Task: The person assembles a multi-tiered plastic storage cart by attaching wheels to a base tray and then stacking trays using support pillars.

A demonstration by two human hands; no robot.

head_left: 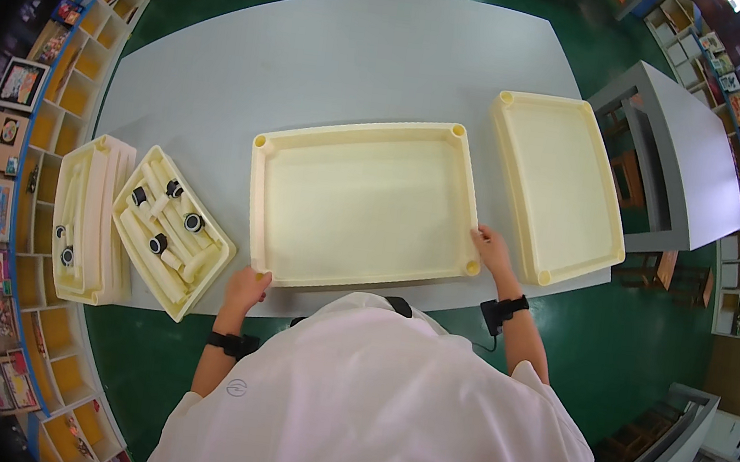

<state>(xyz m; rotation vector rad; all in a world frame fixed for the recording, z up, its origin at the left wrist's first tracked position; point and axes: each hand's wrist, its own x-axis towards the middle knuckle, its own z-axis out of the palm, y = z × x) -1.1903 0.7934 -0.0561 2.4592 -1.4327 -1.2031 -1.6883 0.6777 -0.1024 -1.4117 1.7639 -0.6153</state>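
A shallow cream plastic tray (pixel 364 203) with round sockets at its corners lies in front of me, its inside facing up. At its near left corner, my left hand (pixel 247 289) is closed on the rim, thumb on top. Farther along, my right hand (pixel 492 249) grips the right side just above the near right corner. Both wrists wear black straps. To the right rests a similar tray (pixel 561 181), turned lengthwise and apart from the one I hold.
On the table's (pixel 346 53) left, a tray (pixel 216 269) holds cream tubes and several black-and-white casters (pixel 194 222). Beside it stands a stack of trays (pixel 103 226) with more parts on top. A grey table (pixel 689 150) stands at right, and shelves (pixel 68 129) line the left.
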